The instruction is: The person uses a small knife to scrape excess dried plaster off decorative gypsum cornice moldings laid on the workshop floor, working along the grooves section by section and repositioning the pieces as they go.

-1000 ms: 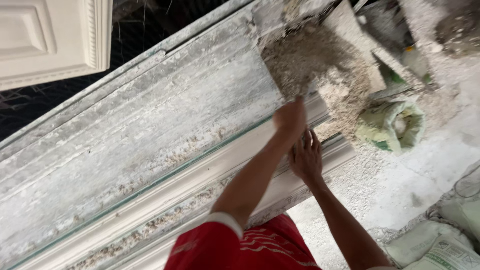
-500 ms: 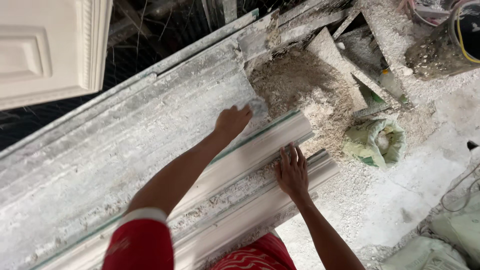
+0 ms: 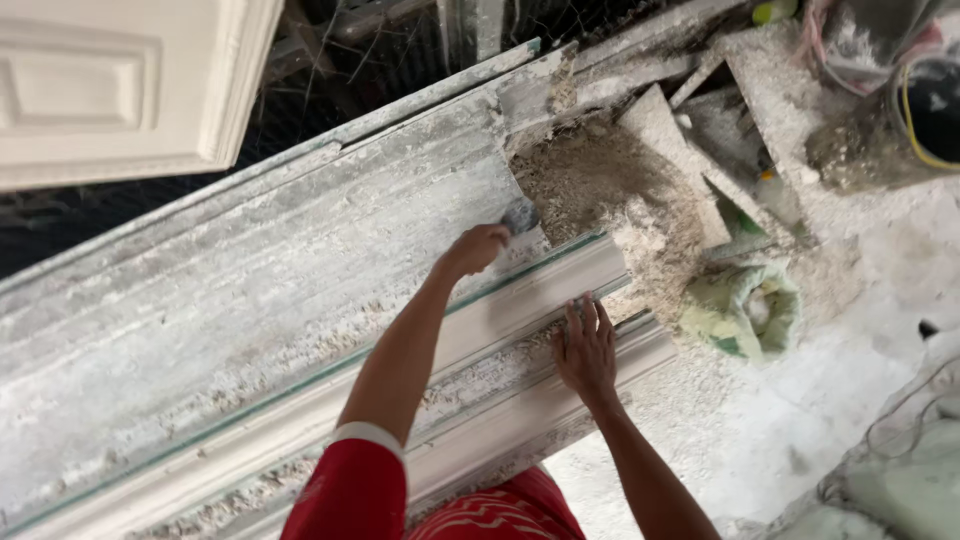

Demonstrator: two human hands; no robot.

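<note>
Left hand (image 3: 474, 248) grips maybe sandpaper; dusty plaster moulding (image 3: 520, 300)

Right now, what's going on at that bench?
A person in a red top leans over a long dusty workbench. The left hand grips a small greyish tool against the board surface near a pile of plaster dust. The right hand lies flat, fingers spread, on the white moulding strip that runs along the bench edge. A green sack sits on the floor beyond.
</note>
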